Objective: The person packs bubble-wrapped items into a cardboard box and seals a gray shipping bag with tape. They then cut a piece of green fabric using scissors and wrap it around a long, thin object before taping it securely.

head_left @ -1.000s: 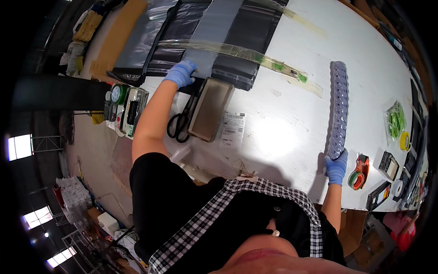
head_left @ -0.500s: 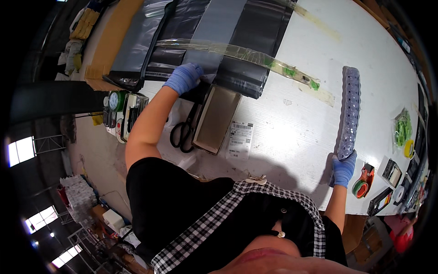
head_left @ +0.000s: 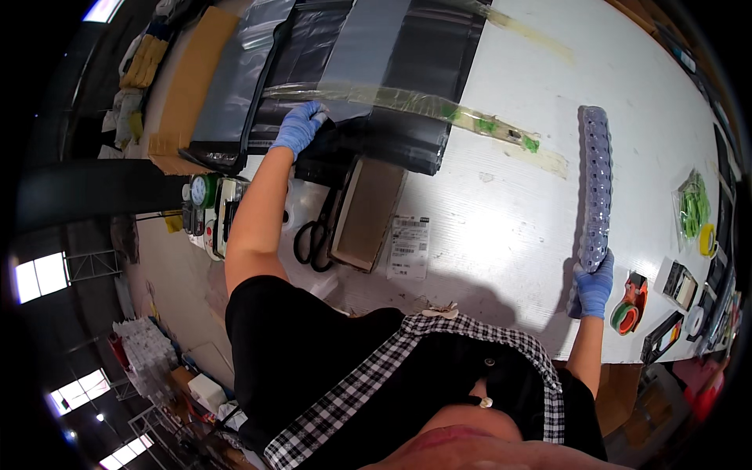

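One bumpy roll (head_left: 596,188) — gripped, extending beyond right hand (head_left: 594,287)

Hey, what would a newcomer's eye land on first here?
Probably the long, pale purple, bumpy roll over the white table's right side, its near end in the blue-gloved right grip. Then the dark plastic bags toward the far left, crossed by clear tape, with the left grip at their near edge.
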